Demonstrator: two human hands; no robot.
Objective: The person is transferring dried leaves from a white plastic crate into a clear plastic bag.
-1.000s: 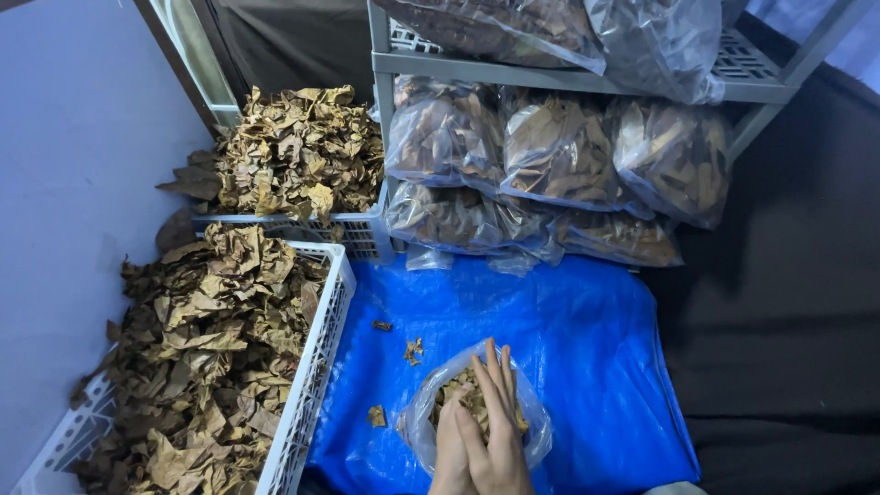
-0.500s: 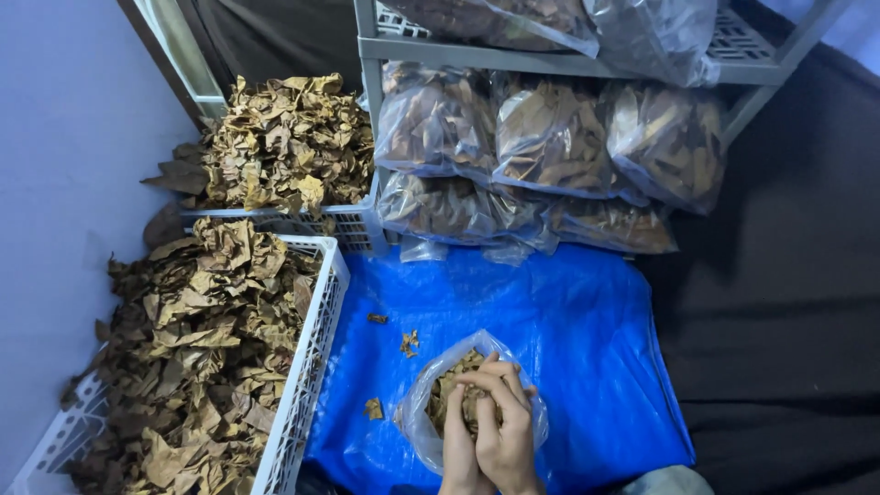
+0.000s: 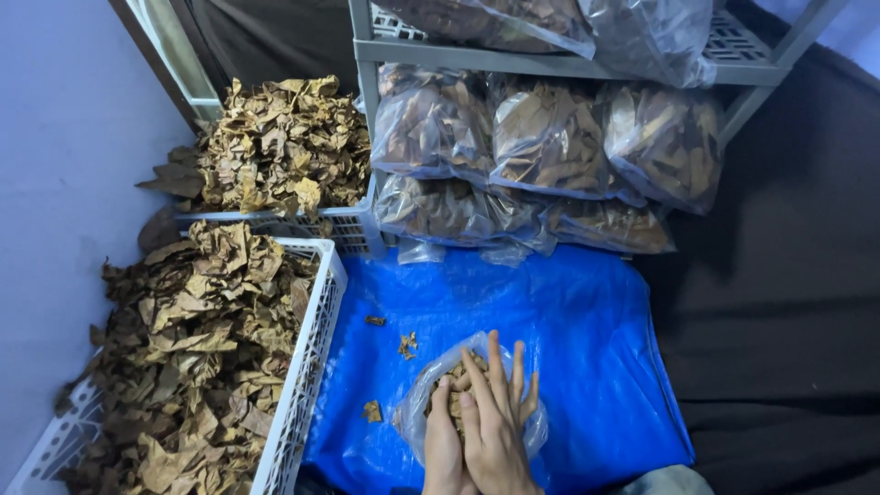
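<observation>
- A head-worn camera looks down at two bare hands pressed together over a clear plastic bag (image 3: 431, 408) of dried brown leaves, which sits on a blue tarp (image 3: 568, 339) at the bottom middle of the view.
- The right hand (image 3: 500, 431) lies flat on top with fingers stretched forward and slightly spread, pressing on the leaves in the bag's open mouth; it is not clenched around anything.
- The left hand (image 3: 442, 440) lies just beside and partly under the right one, fingertips on the leaves; whether it grips the bag cannot be told.
- A few loose leaf scraps (image 3: 406, 345) lie on the tarp just beyond the bag.
- To the left stands a white plastic crate (image 3: 307, 367) heaped with dried leaves, touching the tarp's edge.
- Behind it, a second crate (image 3: 344, 229) holds another heap.
- Beyond the tarp, a grey metal shelf (image 3: 550, 62) holds filled clear bags of leaves (image 3: 550, 137), stacked under and on it.
- Dark cloth (image 3: 779, 321) covers the floor to the right.
</observation>
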